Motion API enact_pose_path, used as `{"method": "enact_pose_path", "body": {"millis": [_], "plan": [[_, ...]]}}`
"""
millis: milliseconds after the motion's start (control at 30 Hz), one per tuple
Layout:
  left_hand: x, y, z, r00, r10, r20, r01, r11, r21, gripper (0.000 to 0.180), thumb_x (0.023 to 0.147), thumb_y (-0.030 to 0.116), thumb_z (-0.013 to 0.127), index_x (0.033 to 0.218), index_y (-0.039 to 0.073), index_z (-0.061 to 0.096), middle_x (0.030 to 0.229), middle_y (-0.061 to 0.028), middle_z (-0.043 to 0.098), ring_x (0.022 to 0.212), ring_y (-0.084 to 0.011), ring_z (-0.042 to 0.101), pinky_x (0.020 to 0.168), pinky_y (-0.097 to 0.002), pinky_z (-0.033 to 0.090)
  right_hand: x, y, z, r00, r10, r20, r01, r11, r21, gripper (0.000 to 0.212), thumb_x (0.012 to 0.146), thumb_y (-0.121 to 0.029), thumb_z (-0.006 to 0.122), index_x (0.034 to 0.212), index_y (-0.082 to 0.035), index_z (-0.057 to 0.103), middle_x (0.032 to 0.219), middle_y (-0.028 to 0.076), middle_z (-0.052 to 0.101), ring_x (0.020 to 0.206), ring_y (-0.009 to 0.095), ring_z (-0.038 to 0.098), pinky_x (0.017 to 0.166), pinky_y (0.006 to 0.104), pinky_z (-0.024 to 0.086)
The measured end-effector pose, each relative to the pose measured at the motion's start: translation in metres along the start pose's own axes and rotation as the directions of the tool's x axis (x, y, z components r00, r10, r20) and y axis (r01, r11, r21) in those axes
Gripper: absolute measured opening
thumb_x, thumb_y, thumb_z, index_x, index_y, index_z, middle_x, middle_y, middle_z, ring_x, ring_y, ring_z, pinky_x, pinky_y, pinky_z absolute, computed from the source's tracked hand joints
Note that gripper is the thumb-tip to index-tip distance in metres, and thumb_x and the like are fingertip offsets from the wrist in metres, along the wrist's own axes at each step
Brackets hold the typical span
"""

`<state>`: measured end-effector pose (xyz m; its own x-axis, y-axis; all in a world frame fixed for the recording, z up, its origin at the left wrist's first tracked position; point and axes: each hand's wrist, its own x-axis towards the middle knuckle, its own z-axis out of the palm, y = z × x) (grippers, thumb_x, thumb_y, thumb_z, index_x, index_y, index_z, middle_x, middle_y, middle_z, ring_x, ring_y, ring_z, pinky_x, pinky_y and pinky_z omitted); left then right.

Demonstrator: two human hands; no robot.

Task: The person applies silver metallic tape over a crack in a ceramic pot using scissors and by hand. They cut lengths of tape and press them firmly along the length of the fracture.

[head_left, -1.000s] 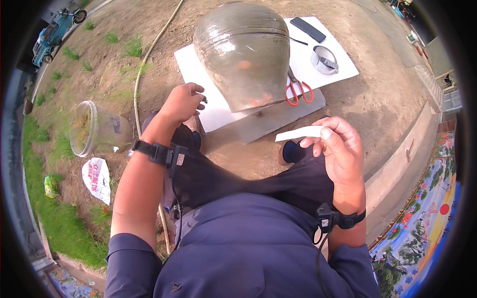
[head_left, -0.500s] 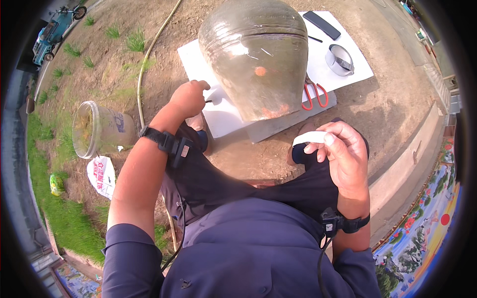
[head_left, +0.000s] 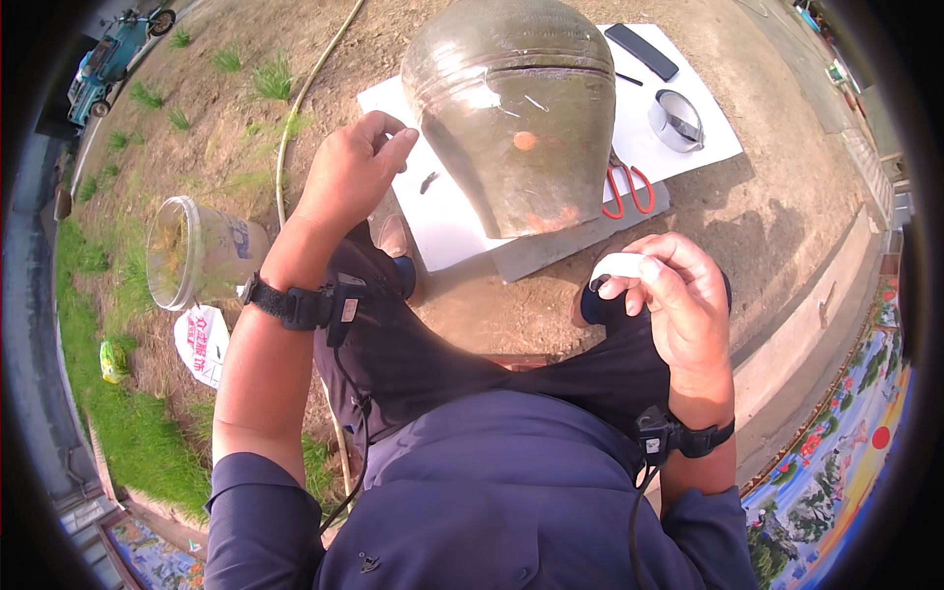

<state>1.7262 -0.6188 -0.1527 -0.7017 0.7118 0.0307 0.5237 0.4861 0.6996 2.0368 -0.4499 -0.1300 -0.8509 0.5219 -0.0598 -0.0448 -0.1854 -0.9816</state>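
Note:
A large glazed brown-green jar (head_left: 521, 118), with a dark slit-like line and an orange patch on its side, stands tilted on white sheets (head_left: 442, 236). Left of it, just above the sheet, is my left hand (head_left: 359, 167). Its fingers are curled with thumb and forefinger close together; what they hold, if anything, is too small to make out. Below it lies a small dark piece (head_left: 429, 183). My right hand (head_left: 678, 295), over my right knee, pinches a short curved strip of white tape (head_left: 618, 265) between thumb and fingers.
Red-handled scissors (head_left: 629, 191) lie beside the jar's right side. Behind them are a roll of tape (head_left: 677, 120), a dark phone (head_left: 641, 52) and a thin black stick (head_left: 629, 80). A clear bucket (head_left: 202, 254), a white bag (head_left: 203, 344) and a hose (head_left: 292, 128) are on the left.
My left hand has lifted off the sheet and drawn up beside the jar, its fingers now more curled. The small dark piece shows more fully. My right hand keeps the tape strip almost in place.

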Motion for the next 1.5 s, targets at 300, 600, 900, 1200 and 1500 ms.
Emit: {"method": "enact_pose_path", "body": {"millis": [300,600,900,1200,1500], "plan": [[-0.091,0.105,0.019,0.817,0.548,0.177,-0.447,0.797,-0.405,0.032,0.077,0.010,0.084,0.100,0.005,0.063,0.089,-0.0050,0.061,0.074,-0.0144,0.062,0.062,-0.0258,0.049,-0.005,-0.008,0.027,1.000,0.000,-0.002,-0.001,0.992,-0.123,0.012,0.093,-0.013,0.068,0.098,-0.002,0.069,0.083,0.000,0.068,0.070,0.001,0.053,0.061,0.0179,0.040],[-0.116,0.115,0.043,0.799,0.600,-0.031,-0.592,0.778,-0.209,0.030,0.075,0.004,0.082,0.094,0.006,0.058,0.081,-0.0067,0.058,0.064,-0.0187,0.058,0.054,-0.0298,0.045,-0.014,-0.008,0.031,0.991,-0.062,0.120,0.083,0.981,-0.176,0.007,0.091,-0.008,0.069,0.093,-0.002,0.066,0.090,0.000,0.064,0.083,0.005,0.059,0.074,0.0231,0.049],[-0.118,0.116,0.047,0.807,0.588,-0.061,-0.589,0.792,-0.160,0.022,0.077,0.006,0.077,0.094,0.007,0.063,0.082,-0.0111,0.062,0.071,-0.0323,0.066,0.062,-0.0393,0.053,-0.017,-0.006,0.018,0.970,-0.049,0.237,0.037,0.998,0.055,0.020,0.093,-0.013,0.068,0.109,0.000,0.064,0.105,0.003,0.065,0.097,0.009,0.059,0.088,0.0260,0.046],[-0.121,0.115,0.042,0.963,0.228,0.146,-0.052,0.686,-0.726,0.033,0.091,-0.006,0.065,0.118,0.004,0.048,0.099,-0.0036,0.059,0.088,-0.0067,0.060,0.078,-0.0204,0.050,-0.013,0.018,0.022,0.932,0.216,0.292,-0.242,0.969,0.054,0.031,0.096,-0.017,0.066,0.123,-0.003,0.062,0.118,0.004,0.065,0.109,0.012,0.060,0.095,0.0295,0.047],[-0.110,0.099,0.036,0.997,0.077,0.002,-0.045,0.607,-0.793,0.033,0.097,0.005,0.064,0.128,-0.002,0.056,0.099,-0.0051,0.065,0.084,-0.0077,0.065,0.064,-0.0165,0.049,-0.004,0.027,0.002,0.942,0.282,0.184,-0.289,0.957,0.013,0.018,0.094,-0.014,0.067,0.103,0.001,0.064,0.084,0.004,0.069,0.080,0.011,0.066,0.076,0.0253,0.053]]}}
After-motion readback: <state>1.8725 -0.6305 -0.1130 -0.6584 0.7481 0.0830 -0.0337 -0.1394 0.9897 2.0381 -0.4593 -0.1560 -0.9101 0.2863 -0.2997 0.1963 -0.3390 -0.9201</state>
